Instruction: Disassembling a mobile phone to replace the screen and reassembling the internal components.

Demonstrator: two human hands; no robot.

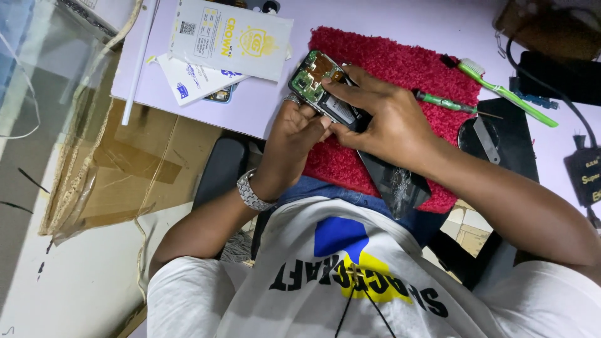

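Observation:
An opened phone [315, 76], with its green circuit board and copper-coloured parts bare, is held over a red fluffy mat [400, 66]. My left hand [293, 134], with a ring and a metal wristwatch, grips the phone's lower end from below. My right hand [383, 116] lies across the phone from the right, fingertips pressing on its body near the board. A cracked black glass panel [395, 183] rests on the mat's near edge, below my right wrist.
A green-handled screwdriver [443, 101] and a green toothbrush [508, 94] lie right of the mat. A metal pry tool [486, 140] sits on a black pad. White and yellow packets [231, 37] lie at the left, cardboard [125, 169] below the table edge, a black adapter [586, 175] far right.

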